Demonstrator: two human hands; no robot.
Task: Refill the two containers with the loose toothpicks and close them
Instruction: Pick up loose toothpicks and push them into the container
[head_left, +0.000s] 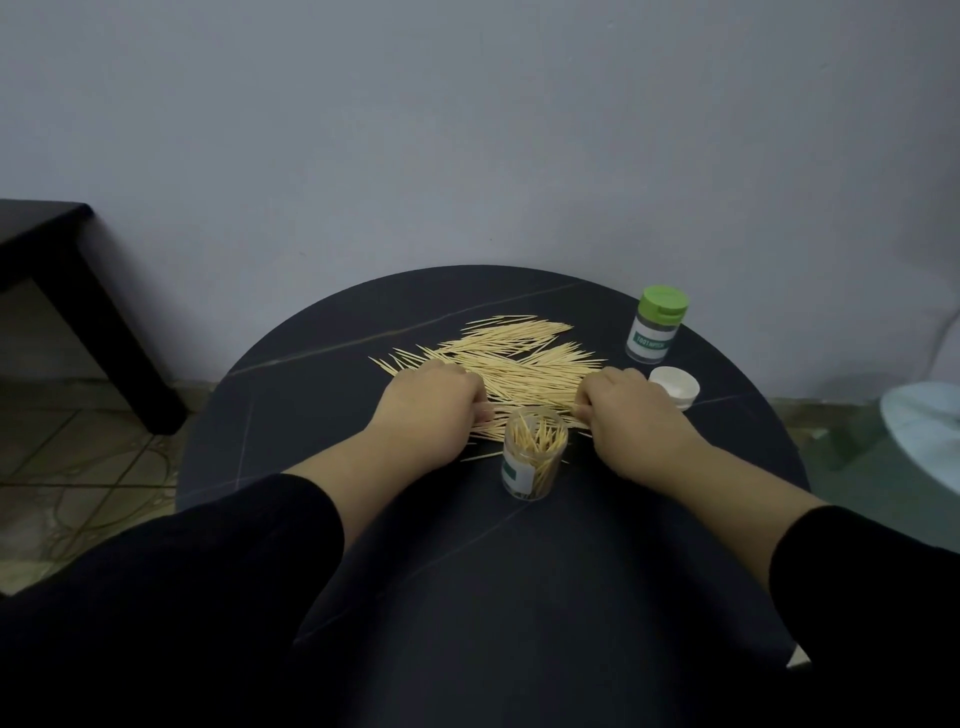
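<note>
Two hands at the loose toothpicks on the worktop.
Left hand and right hand grip them; open container at the pile's 6 o'clock.

A round black table, a dark side table left, a pale-blue object right.

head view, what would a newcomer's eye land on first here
First, the heap of pale wooden toothpicks spread across the middle of the round black table, with the left hand and right hand curled into its near edge. Next, the open clear plastic container, part filled, stands between the hands. At far right is the closed green-lidded container, a loose white round lid before it.
</note>
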